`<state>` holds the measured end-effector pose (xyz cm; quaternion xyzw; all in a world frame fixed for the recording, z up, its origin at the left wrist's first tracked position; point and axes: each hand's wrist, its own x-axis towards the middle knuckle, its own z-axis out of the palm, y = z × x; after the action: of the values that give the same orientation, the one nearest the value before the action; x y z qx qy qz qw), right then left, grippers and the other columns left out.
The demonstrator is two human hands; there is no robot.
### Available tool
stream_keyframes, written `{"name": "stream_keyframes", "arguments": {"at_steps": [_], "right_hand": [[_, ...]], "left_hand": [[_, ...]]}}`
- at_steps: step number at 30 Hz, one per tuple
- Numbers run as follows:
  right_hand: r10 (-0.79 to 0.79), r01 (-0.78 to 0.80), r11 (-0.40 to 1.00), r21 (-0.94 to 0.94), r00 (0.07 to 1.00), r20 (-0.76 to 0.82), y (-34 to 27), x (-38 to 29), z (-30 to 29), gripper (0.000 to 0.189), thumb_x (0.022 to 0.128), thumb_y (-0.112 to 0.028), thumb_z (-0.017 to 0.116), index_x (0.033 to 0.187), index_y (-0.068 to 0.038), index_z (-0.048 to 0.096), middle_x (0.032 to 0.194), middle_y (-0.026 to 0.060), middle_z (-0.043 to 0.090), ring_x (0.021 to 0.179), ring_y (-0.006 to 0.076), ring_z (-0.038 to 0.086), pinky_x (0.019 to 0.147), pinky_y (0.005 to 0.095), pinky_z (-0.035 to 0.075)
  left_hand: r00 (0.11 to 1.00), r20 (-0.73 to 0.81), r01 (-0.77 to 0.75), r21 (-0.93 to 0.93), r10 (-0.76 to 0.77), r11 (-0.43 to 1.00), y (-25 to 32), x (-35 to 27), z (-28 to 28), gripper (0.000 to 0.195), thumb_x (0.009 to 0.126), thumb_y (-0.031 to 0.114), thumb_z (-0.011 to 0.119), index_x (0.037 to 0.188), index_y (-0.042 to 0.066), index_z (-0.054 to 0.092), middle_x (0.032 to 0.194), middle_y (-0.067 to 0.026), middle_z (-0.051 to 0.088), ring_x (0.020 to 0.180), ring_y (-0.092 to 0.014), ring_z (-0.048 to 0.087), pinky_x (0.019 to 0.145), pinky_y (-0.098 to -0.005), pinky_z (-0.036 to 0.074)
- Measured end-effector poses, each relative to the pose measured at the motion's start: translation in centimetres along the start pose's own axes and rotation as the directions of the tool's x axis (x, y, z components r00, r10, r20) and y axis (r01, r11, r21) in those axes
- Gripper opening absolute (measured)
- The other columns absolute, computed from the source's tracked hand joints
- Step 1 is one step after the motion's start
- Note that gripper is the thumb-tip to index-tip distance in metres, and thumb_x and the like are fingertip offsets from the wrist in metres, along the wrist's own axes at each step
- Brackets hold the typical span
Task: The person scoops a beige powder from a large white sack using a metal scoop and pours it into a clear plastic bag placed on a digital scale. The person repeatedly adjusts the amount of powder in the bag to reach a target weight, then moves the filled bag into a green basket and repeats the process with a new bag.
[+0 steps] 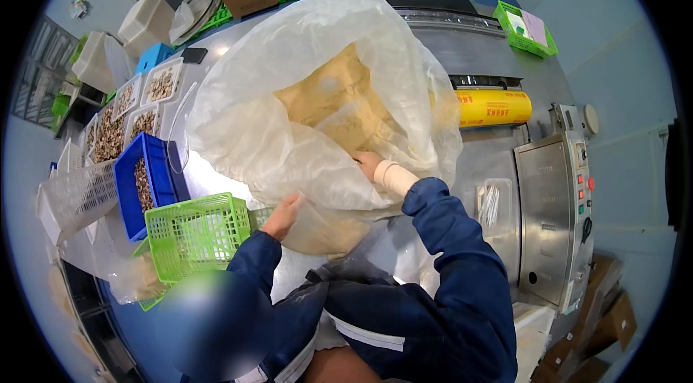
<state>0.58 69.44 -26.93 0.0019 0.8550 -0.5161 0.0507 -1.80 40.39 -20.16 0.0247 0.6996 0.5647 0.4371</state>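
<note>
A large translucent plastic bag (243, 112) stands wide open on the steel table in front of me, with tan powder (341, 96) inside. My right hand (370, 165) reaches into its mouth at the powder's near edge; the fingertips are partly hidden, and I cannot tell whether they hold anything. Pinched in my left hand (282, 217) is the edge of a smaller clear plastic bag (330, 228), which hangs just below the large bag and has tan powder in it.
To the left are a green plastic basket (197, 237), a blue crate (122, 182) and white trays of dried slices (161, 84). At right lie a yellow film roll (495, 108), a clear tray of white utensils (494, 204) and a steel machine with buttons (547, 220). A black phone (194, 55) lies farther back.
</note>
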Motion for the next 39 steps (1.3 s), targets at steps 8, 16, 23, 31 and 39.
{"name": "stream_keyframes", "arguments": {"at_steps": [8, 16, 23, 31, 39], "right_hand": [[0.388, -0.343, 0.59, 0.731, 0.914, 0.115, -0.1, -0.5, -3.3, 0.039, 0.09, -0.015, 0.053, 0.128, -0.004, 0.049, 0.078, -0.0009, 0.053, 0.054, 0.0044, 0.041, 0.046, 0.0183, 0.032], [0.347, -0.13, 0.431, 0.893, 0.937, -0.031, -4.6, -8.1, -4.5, 0.033, 0.091, -0.014, 0.052, 0.123, -0.007, 0.052, 0.077, -0.0026, 0.05, 0.056, 0.0031, 0.039, 0.045, 0.0166, 0.027], [0.306, -0.105, 0.549, 0.829, 0.948, -0.082, -8.7, -10.8, -7.5, 0.036, 0.092, -0.014, 0.049, 0.125, -0.002, 0.048, 0.072, -0.0019, 0.046, 0.05, 0.0028, 0.033, 0.042, 0.0166, 0.023], [0.221, -0.015, 0.717, 0.697, 0.953, -0.207, -16.5, -17.8, -13.8, 0.03, 0.092, -0.015, 0.047, 0.117, -0.001, 0.054, 0.066, -0.0009, 0.047, 0.048, 0.0038, 0.033, 0.042, 0.0176, 0.024], [0.176, -0.009, 0.787, 0.617, 0.962, -0.21, -24.6, -24.1, -16.9, 0.036, 0.088, -0.015, 0.045, 0.118, 0.003, 0.055, 0.065, 0.0022, 0.048, 0.048, 0.005, 0.032, 0.044, 0.0178, 0.025]], "left_hand": [[0.959, 0.094, -0.27, 0.581, 0.266, 0.768, 3.8, -7.1, 1.3, 0.028, 0.095, 0.021, 0.047, 0.104, -0.002, 0.06, 0.088, -0.0147, 0.058, 0.081, -0.026, 0.058, 0.078, -0.0343, 0.046], [0.945, 0.082, -0.307, 0.545, 0.315, 0.78, 13.0, -15.7, 1.5, 0.025, 0.097, 0.019, 0.043, 0.096, 0.0, 0.061, 0.066, -0.0069, 0.056, 0.056, -0.013, 0.053, 0.052, -0.0273, 0.043], [0.886, -0.093, -0.319, 0.589, 0.454, 0.742, 23.8, -18.2, 0.0, 0.023, 0.096, 0.018, 0.044, 0.093, 0.001, 0.06, 0.059, -0.0031, 0.051, 0.047, -0.009, 0.045, 0.045, -0.0243, 0.036], [0.776, 0.03, -0.443, 0.737, 0.63, 0.51, 26.3, -10.4, 2.1, 0.023, 0.09, 0.016, 0.05, 0.09, -0.004, 0.061, 0.07, -0.0186, 0.06, 0.056, -0.025, 0.059, 0.057, -0.0364, 0.046], [0.722, 0.167, -0.5, 0.797, 0.671, 0.34, 25.3, -3.8, 4.5, 0.029, 0.089, 0.019, 0.05, 0.078, -0.006, 0.06, 0.058, -0.0158, 0.058, 0.049, -0.024, 0.058, 0.054, -0.0364, 0.047]]}}
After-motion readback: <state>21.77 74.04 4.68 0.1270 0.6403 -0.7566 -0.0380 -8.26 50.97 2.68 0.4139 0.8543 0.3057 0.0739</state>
